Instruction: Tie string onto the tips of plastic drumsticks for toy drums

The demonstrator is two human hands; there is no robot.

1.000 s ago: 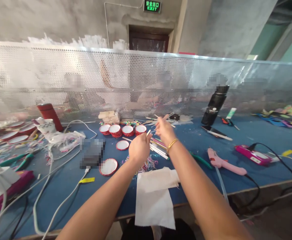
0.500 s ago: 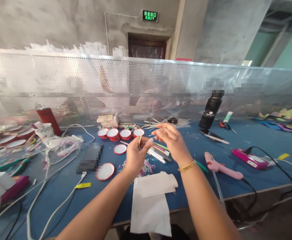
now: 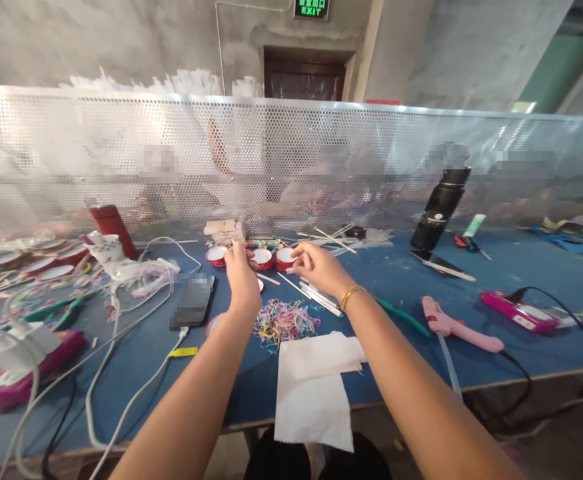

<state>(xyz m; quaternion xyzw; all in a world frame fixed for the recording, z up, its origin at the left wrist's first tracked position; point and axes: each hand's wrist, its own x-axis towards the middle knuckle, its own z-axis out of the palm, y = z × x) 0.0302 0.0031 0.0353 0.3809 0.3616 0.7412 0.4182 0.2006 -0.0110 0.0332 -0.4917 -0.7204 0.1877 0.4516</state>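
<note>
My left hand (image 3: 242,272) reaches to the row of red-rimmed white round lids (image 3: 261,257), its fingers curled in and partly hiding one stack. What it grips, if anything, is hidden. My right hand (image 3: 318,268) is at the right-hand lid stack (image 3: 286,257), thumb and fingertips pinched together. Something small and pale may be between them, too small to name. Below the hands lies a tangled pile of coloured elastic bands (image 3: 286,321). Thin pale sticks (image 3: 294,287) and white pens (image 3: 321,299) lie between the hands and toward my right wrist.
A white cloth (image 3: 314,387) hangs over the table's front edge. On the right are a pink glue gun (image 3: 458,327), green-handled pliers (image 3: 404,317) and a black bottle (image 3: 441,210). A phone (image 3: 194,300) and white cables lie left. A perforated metal screen (image 3: 291,167) runs behind.
Both hands have moved apart, the left to the left and the right downward, to the lid stacks. The band pile is more exposed. The camera view has tilted down and shifted left.
</note>
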